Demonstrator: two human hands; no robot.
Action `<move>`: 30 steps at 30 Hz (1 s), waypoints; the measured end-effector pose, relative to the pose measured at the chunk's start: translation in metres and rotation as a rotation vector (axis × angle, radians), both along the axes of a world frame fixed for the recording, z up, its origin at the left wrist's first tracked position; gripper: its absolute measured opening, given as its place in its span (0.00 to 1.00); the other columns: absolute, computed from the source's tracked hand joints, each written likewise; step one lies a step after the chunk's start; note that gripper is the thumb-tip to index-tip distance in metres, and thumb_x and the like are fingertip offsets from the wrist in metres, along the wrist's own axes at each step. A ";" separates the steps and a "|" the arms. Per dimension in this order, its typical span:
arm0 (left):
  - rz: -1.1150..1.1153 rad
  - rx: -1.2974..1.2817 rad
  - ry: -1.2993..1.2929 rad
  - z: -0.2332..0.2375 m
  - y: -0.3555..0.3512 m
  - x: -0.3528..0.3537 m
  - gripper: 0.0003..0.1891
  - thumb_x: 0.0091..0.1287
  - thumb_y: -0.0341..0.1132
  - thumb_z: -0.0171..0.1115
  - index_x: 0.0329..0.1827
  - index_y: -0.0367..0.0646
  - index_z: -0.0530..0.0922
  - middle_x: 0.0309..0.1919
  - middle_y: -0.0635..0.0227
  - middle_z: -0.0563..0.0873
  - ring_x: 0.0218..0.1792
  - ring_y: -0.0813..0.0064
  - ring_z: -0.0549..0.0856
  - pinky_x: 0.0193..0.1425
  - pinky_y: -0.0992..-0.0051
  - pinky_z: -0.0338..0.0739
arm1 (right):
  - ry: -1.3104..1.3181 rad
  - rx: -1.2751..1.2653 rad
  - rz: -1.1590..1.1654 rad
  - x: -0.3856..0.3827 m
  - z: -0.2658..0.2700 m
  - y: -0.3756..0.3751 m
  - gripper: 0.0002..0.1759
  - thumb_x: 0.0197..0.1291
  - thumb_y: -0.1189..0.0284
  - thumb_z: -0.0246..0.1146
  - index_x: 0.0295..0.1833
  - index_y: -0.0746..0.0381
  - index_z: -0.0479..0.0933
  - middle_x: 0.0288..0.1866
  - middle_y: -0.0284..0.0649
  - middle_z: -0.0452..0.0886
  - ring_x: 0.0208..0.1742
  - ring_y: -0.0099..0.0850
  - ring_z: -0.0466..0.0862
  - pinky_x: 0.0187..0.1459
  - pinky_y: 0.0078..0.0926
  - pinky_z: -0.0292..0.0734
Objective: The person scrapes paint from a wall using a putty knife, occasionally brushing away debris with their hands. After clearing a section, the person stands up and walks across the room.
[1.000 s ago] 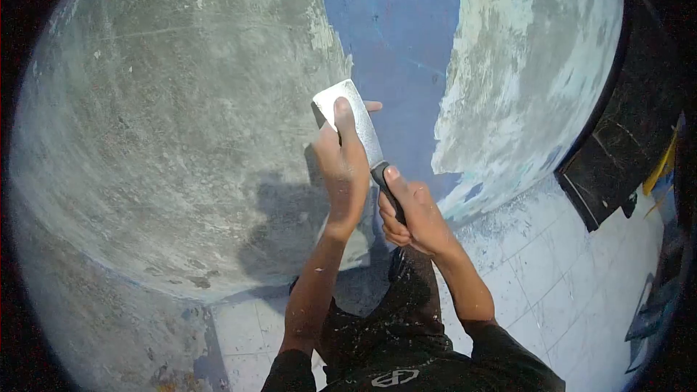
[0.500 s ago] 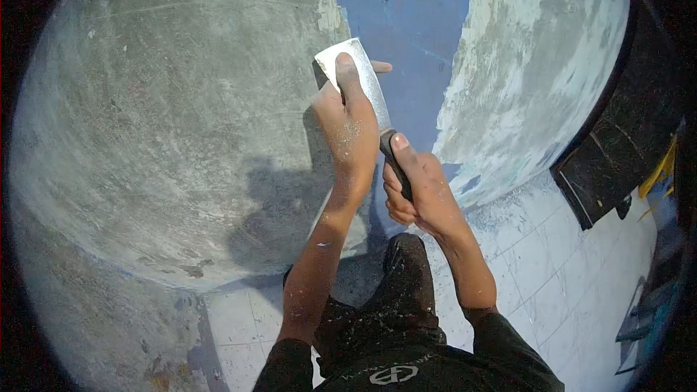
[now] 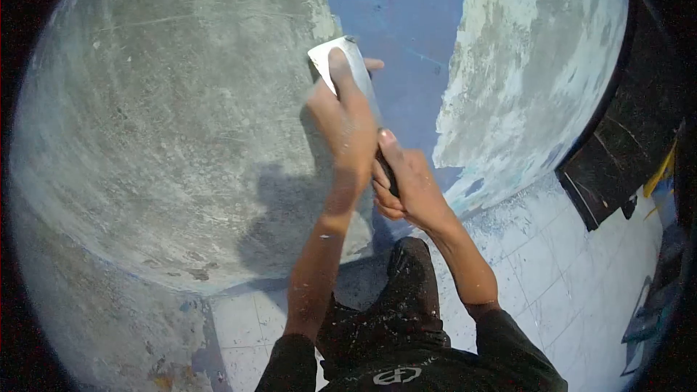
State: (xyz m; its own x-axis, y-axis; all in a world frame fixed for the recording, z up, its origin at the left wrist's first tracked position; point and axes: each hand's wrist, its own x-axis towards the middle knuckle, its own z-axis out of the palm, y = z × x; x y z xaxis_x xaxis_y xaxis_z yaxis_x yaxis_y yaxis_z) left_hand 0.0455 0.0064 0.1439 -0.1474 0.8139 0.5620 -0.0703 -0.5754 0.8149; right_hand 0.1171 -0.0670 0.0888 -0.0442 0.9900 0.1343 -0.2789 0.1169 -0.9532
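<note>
A wide metal scraper (image 3: pixel 347 58) with a black handle lies flat against the wall (image 3: pixel 160 123). Its blade sits at the border between bare grey plaster and a strip of blue paint (image 3: pixel 396 22). My left hand (image 3: pixel 343 127) presses on the blade, one finger stretched along the top and the thumb showing behind its right edge. My right hand (image 3: pixel 403 185) is closed round the black handle just below. Both forearms reach up from my dark, dust-speckled clothes (image 3: pixel 396 334).
Right of the blue strip the wall (image 3: pixel 523 72) is patchy white and pale blue. A pale tiled floor (image 3: pixel 552 268) covered in dust and flakes runs along the bottom. A dark panel (image 3: pixel 617 152) and yellow-and-blue objects (image 3: pixel 661 174) stand at the far right.
Both hands and the scraper have moved up the wall along the edge of the blue paint. Since half a second ago they have shifted slightly left.
</note>
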 end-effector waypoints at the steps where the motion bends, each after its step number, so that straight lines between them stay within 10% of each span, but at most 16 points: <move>1: -0.021 -0.030 -0.013 0.003 0.000 -0.001 0.33 0.83 0.51 0.40 0.35 0.36 0.88 0.18 0.73 0.76 0.20 0.82 0.73 0.25 0.76 0.66 | 0.037 0.009 0.040 0.001 0.006 0.002 0.35 0.80 0.44 0.46 0.22 0.57 0.64 0.10 0.29 0.60 0.09 0.20 0.59 0.13 0.22 0.52; 10: -0.061 -0.025 -0.007 0.011 0.004 -0.006 0.35 0.82 0.57 0.41 0.39 0.37 0.89 0.27 0.69 0.82 0.30 0.80 0.79 0.36 0.73 0.72 | 0.019 -0.002 0.058 0.006 0.012 0.000 0.35 0.78 0.41 0.46 0.23 0.57 0.63 0.10 0.30 0.59 0.08 0.21 0.57 0.13 0.22 0.52; 25: 0.130 0.221 -0.056 -0.013 0.021 0.007 0.32 0.82 0.51 0.42 0.35 0.35 0.87 0.20 0.69 0.81 0.21 0.78 0.76 0.26 0.73 0.69 | -0.058 0.023 0.047 0.010 0.007 0.000 0.35 0.76 0.39 0.46 0.23 0.55 0.61 0.10 0.27 0.56 0.08 0.20 0.56 0.12 0.21 0.52; 30: 0.001 0.152 -0.044 0.058 0.014 -0.007 0.29 0.82 0.48 0.45 0.35 0.36 0.89 0.20 0.70 0.82 0.23 0.79 0.77 0.29 0.74 0.71 | -0.006 0.135 0.090 0.008 0.063 0.012 0.35 0.76 0.39 0.47 0.22 0.54 0.61 0.11 0.26 0.57 0.08 0.19 0.57 0.12 0.20 0.53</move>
State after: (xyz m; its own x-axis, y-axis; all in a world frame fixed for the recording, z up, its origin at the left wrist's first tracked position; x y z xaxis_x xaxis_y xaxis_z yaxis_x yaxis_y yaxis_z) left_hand 0.0388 0.0200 0.2015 -0.1748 0.7201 0.6715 -0.1035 -0.6917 0.7147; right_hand 0.1249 -0.0548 0.1523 -0.1331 0.9550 0.2650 -0.2879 0.2186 -0.9324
